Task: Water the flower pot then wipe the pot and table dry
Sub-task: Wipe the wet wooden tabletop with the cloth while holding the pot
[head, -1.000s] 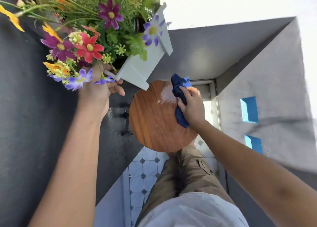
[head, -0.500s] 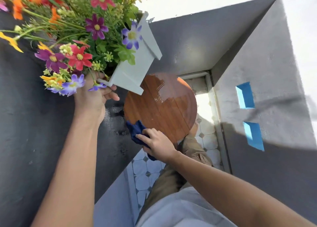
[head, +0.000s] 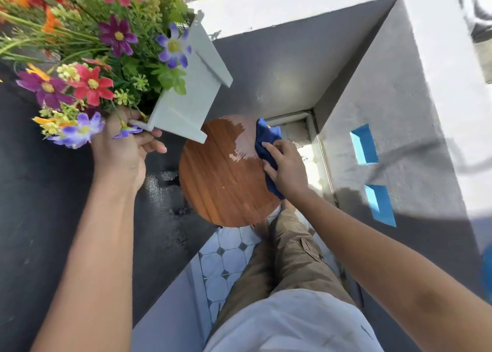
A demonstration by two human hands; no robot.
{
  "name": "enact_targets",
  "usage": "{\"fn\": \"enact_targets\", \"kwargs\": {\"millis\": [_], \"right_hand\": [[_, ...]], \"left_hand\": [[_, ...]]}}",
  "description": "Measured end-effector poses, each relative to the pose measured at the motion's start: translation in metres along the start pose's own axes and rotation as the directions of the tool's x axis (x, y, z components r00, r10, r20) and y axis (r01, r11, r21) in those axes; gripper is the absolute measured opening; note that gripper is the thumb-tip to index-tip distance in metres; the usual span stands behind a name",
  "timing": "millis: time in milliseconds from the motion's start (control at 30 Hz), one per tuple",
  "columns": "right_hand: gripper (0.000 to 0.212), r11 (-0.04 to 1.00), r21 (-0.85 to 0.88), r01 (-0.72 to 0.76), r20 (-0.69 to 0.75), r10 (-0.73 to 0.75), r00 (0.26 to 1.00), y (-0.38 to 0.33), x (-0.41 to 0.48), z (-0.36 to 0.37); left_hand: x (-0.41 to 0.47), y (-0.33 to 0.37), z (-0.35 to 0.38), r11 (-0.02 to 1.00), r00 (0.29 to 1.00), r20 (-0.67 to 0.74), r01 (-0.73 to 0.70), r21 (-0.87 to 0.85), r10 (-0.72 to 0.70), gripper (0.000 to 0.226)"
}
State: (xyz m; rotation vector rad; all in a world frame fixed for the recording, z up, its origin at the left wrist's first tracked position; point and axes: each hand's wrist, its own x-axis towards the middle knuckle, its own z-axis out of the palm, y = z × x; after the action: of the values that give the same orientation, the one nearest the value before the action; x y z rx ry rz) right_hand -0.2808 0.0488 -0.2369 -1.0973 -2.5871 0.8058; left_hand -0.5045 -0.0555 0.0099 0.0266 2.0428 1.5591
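My left hand [head: 122, 149] holds a pale grey-green flower pot [head: 191, 85] lifted and tilted above the table, gripping its lower corner. The pot is full of colourful flowers [head: 90, 58]. Below it is a small round wooden table [head: 218, 181], with a wet shiny patch on its far part. My right hand [head: 286, 168] presses a dark blue cloth [head: 266, 144] onto the table's right edge, beside the wet patch.
A dark wall [head: 40, 205] with wet streaks runs along the left, touching the table. Grey walls [head: 386, 112] with blue openings close in the right and back. My legs in khaki trousers [head: 287, 256] stand on tiled floor [head: 226, 258] right below the table.
My right hand with the cloth swept from the table's near left edge across to its far right edge. The pot stays lifted in my left hand.
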Motion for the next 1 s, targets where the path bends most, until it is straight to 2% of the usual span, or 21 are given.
{"fn": "enact_targets", "kwargs": {"millis": [33,100,167,267,333,400,500,567,600,667,767,833,933,1000], "right_hand": [[0.047,1.0,0.001,0.015,0.021,-0.015,1.0,-0.008,-0.009,0.007],[0.049,0.996,0.016,0.082,0.086,-0.083,0.993,-0.024,-0.031,0.021],[0.05,0.977,0.06,0.203,0.168,-0.21,0.963,-0.039,-0.056,0.034],[0.052,0.892,0.123,0.435,0.309,-0.451,0.837,-0.049,-0.086,0.039],[0.051,0.862,0.121,0.493,0.32,-0.504,0.802,-0.038,-0.082,0.035],[0.049,0.896,0.07,0.439,0.265,-0.441,0.857,-0.017,-0.058,0.025],[0.045,0.986,0.0,0.168,0.107,-0.167,0.98,0.015,-0.004,0.002],[0.041,0.998,-0.024,-0.056,0.007,0.056,0.998,0.024,0.029,-0.01],[0.039,0.992,-0.048,-0.12,-0.029,0.119,0.993,0.021,0.038,-0.011],[0.039,0.986,-0.09,-0.137,-0.045,0.134,0.99,0.008,0.04,-0.006],[0.048,0.996,-0.093,0.019,0.014,-0.018,1.0,-0.016,0.009,0.011],[0.05,0.985,-0.049,0.164,0.11,-0.158,0.981,-0.036,-0.019,0.025],[0.053,0.908,0.054,0.416,0.276,-0.414,0.868,-0.061,-0.059,0.042],[0.051,0.871,0.086,0.483,0.318,-0.484,0.816,-0.058,-0.064,0.041]], "left_hand": [[0.001,0.0,0.001,1.0,1.0,-0.007,0.003,-0.013,-0.003,0.005],[0.006,-0.003,0.0,0.999,1.0,-0.03,0.003,-0.042,-0.004,0.021],[0.011,-0.004,0.002,0.999,0.999,-0.042,-0.002,-0.052,0.0,0.028],[0.016,-0.003,0.004,0.998,0.999,-0.045,-0.001,-0.07,-0.002,0.028],[0.017,-0.002,0.005,0.998,0.999,-0.051,0.0,-0.067,-0.003,0.028],[0.02,0.0,0.005,0.997,0.998,-0.056,0.004,-0.073,-0.009,0.028],[0.022,0.002,0.005,0.997,0.999,-0.05,-0.01,-0.081,0.006,0.028],[0.023,0.003,0.004,0.996,0.998,-0.056,-0.013,-0.084,0.009,0.027],[0.024,0.003,0.004,0.996,0.998,-0.062,-0.014,-0.085,0.009,0.027],[0.025,0.003,0.003,0.997,0.998,-0.069,-0.01,-0.083,0.005,0.027],[0.026,0.005,0.004,0.996,0.997,-0.075,0.003,-0.089,-0.01,0.027],[0.027,0.005,0.003,0.997,0.997,-0.073,0.007,-0.079,-0.013,0.027],[0.031,0.004,0.001,0.997,0.998,-0.068,0.006,-0.076,-0.011,0.027],[0.034,0.005,0.0,0.997,0.998,-0.068,0.011,-0.077,-0.016,0.027]]}}
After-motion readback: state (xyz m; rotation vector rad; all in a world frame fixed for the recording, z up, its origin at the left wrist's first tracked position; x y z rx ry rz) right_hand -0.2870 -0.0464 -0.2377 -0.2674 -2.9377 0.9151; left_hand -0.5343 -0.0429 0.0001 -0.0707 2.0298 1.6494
